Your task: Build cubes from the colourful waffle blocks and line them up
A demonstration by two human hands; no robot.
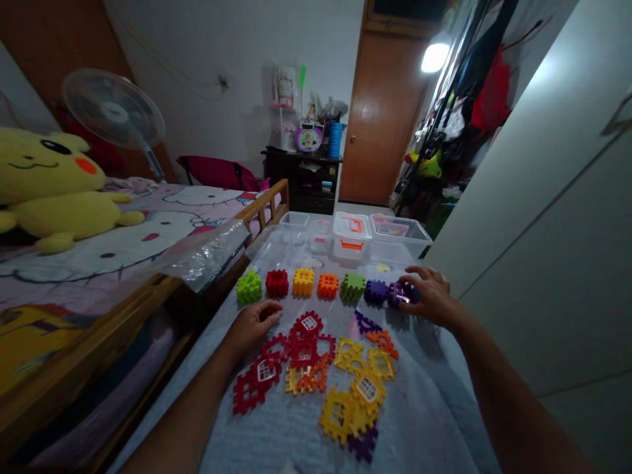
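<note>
At the right end of a row of toy building-block cubes, my right hand point(432, 294) has thumb and fingers around a purple block cube point(396, 293). Something blue shows behind its fingers, partly hidden. Left of it in the row stand a dark purple cube point(376, 292), a green cube point(353, 288), an orange cube point(328, 286), a yellow cube point(303, 282), a red cube point(277, 283) and a lime cube point(249, 287). My left hand point(255, 322) rests loosely curled on the cloth below the red cube, holding nothing, near flat red pieces point(276, 345).
Flat yellow pieces point(340, 411) and a purple piece point(364, 444) lie in front. Behind the row stand a lidded clear box point(351, 245) and an open clear bin point(399, 249). A wooden bed rail point(197, 309) borders the left, a white cabinet point(548, 263) the right.
</note>
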